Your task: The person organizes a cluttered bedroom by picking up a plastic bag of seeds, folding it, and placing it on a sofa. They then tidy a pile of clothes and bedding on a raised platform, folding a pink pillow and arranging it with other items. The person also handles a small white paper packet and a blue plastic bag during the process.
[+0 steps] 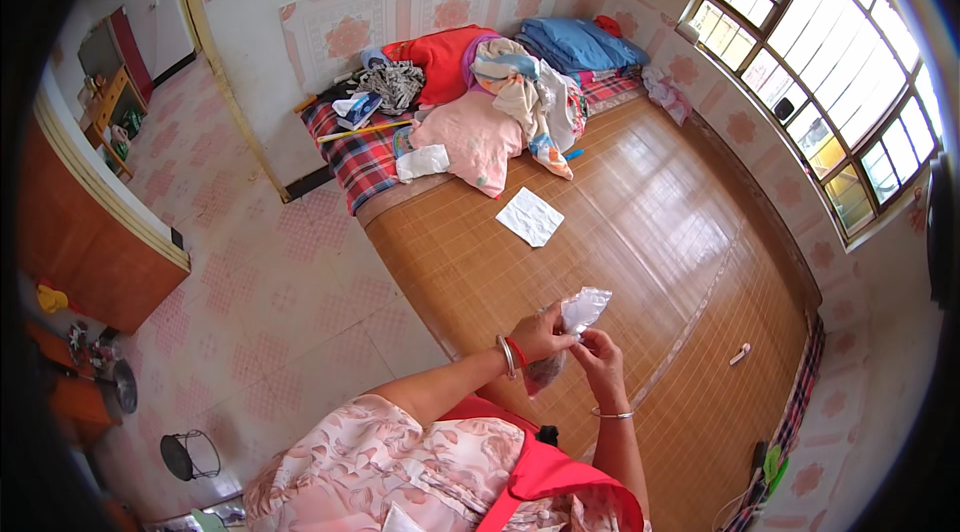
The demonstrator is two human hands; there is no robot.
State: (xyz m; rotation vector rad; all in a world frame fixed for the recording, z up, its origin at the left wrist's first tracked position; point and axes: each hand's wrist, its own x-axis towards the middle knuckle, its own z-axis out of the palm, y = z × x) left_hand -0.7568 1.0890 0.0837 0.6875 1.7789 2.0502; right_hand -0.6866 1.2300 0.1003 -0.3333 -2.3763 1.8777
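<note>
A clear plastic bag (586,309) is in my hands above the bed. My left hand (538,337) grips it around the neck, so the gathered mouth sticks out above the fist. Dark and reddish contents hang in the lower part, half hidden behind my left wrist. My right hand (602,361) pinches at the bag's neck with thumb and forefinger, close against the left fingertips. What exactly lies between those fingers is too small to make out. Beyond my hands, a white folded paper tissue (529,217) lies flat on the woven sleeping mat (637,232).
Clothes, including a pink garment (472,138), and a folded blue quilt (577,44) are heaped at the bed's far end beside a tissue pack (358,110). A small white object (740,354) lies at right. A stool (178,455) stands on the tiled floor, lower left.
</note>
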